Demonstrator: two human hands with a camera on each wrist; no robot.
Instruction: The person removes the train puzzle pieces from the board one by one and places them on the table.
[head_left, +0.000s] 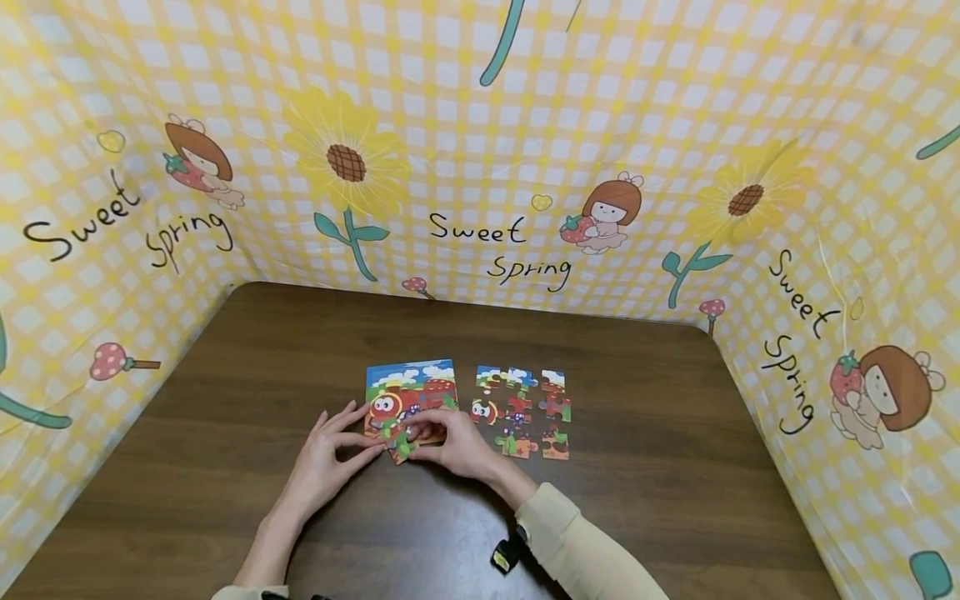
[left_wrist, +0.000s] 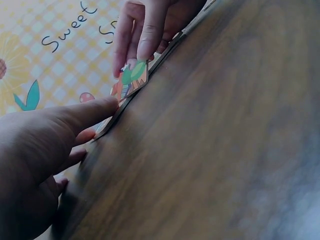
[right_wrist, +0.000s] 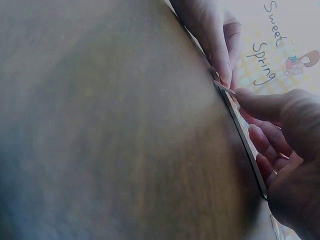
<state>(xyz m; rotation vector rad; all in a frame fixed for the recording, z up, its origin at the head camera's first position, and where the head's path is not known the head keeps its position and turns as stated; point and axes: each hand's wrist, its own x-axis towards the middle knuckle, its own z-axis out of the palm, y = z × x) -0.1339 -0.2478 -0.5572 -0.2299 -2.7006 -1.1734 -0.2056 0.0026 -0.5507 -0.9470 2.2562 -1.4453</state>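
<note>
A colourful picture puzzle board (head_left: 411,373) lies on the dark wooden table. My right hand (head_left: 453,442) pinches a jigsaw piece (left_wrist: 134,75) with green and orange print, held tilted over the board's near edge. In the right wrist view, the thumb of my right hand (right_wrist: 295,120) lies against that jigsaw piece (right_wrist: 225,88). My left hand (head_left: 330,450) rests at the board's left side, its fingers extended. From the left wrist view, the thumb tip of my left hand (left_wrist: 45,145) is right at the piece's corner. The right hand covers the board's lower right part.
Several loose jigsaw pieces (head_left: 519,410) lie in rough rows to the right of the board. A small black object (head_left: 505,557) shows by the right cuff. Checked fabric walls (head_left: 480,167) stand around the table's (head_left: 645,517) back and sides.
</note>
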